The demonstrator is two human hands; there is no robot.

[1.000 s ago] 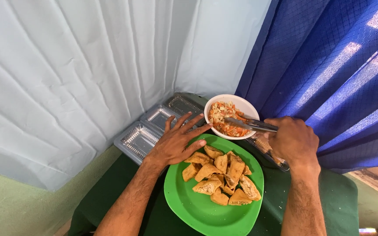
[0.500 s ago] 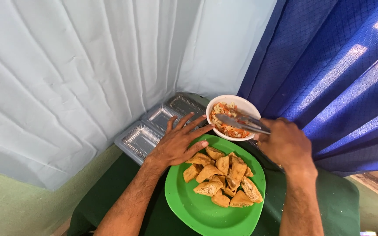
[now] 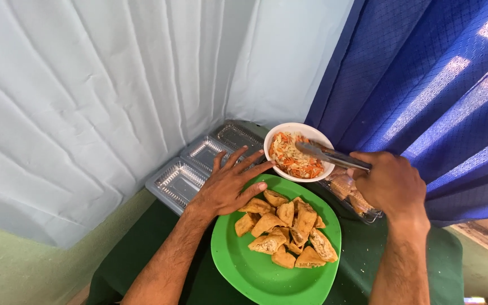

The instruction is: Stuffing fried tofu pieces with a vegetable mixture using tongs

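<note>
One head-worn camera looks steeply down from close above a green table (image 3: 368,265), facing draped white and blue curtains (image 3: 425,73); the table's far edge seems hidden behind them.

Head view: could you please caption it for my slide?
Right hand dips metal tongs into white salad bowl; left hand rests by green plate.
</note>
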